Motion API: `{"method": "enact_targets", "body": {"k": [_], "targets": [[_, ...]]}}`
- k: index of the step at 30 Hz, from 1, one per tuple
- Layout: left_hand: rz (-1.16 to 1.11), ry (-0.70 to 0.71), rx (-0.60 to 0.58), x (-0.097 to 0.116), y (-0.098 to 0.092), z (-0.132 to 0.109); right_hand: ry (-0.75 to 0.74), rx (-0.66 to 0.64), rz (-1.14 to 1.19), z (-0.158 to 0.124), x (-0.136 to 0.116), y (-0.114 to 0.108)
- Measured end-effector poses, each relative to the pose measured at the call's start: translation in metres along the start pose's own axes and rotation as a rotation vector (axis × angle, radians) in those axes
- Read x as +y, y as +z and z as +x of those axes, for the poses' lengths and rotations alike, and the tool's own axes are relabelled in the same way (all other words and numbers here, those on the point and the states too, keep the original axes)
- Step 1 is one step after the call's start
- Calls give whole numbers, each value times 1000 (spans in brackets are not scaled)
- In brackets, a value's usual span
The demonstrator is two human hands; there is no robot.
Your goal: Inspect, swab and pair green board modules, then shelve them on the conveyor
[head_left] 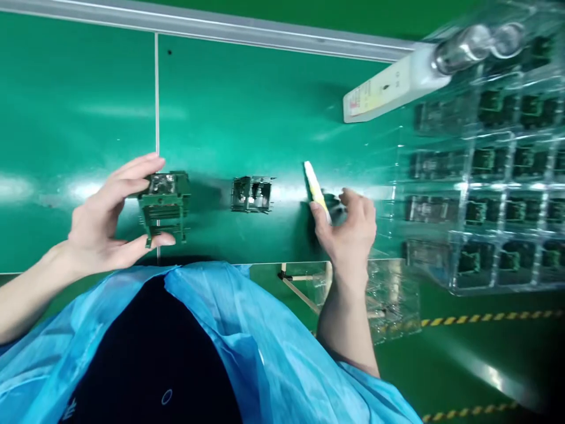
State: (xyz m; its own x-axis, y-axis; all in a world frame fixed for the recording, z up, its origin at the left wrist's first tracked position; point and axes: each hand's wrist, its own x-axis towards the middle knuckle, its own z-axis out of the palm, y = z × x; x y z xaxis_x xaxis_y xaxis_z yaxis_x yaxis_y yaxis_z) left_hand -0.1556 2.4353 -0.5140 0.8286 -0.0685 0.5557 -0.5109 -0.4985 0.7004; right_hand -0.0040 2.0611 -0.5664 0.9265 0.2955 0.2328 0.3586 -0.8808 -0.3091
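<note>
Left of the metal shell (251,194): left hand (103,221) pinching a green connector block (165,203), thumb under, fingers over. Right of the shell: right hand (351,232) closed on a white-yellow pen (316,189); dark piece behind the fingers too blurred to name. Further right: clear tray (485,282), smeared, cut off at the edge.

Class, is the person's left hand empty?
No, the left hand holds a green part, while the right hand holds a white-yellow stick.
</note>
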Motion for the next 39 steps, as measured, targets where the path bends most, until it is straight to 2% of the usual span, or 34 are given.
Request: {"method": "enact_targets", "body": {"k": [3,6,11,17,20,24,29,31,34,37,39], "targets": [[-12,-44,-30,3,5,-2,101,-148,-32,1,11,1],[-33,-68,-30,6,6,-5,138,-189,-8,3,9,-1],[-30,-209,-45,-7,1,-20,133,-174,16,4,1,-3],[90,-222,8,-36,-2,-43,26,-126,49,8,-7,8],[111,-291,24,-33,0,-48,37,-100,39,9,-8,10],[139,-384,34,-25,-1,-50,122,-107,102,6,-9,-1],[76,-548,87,-22,-1,-52,183,-118,425,-3,-16,-20],[61,-544,98,-22,3,-52,216,-105,572,-5,-18,-25],[46,-419,99,-20,11,-51,250,-134,734,-11,-19,-37],[37,-300,44,-16,19,-47,164,-234,837,-20,-20,-51],[42,-327,19,-12,23,-43,106,-283,837,-26,-25,-57]]}}
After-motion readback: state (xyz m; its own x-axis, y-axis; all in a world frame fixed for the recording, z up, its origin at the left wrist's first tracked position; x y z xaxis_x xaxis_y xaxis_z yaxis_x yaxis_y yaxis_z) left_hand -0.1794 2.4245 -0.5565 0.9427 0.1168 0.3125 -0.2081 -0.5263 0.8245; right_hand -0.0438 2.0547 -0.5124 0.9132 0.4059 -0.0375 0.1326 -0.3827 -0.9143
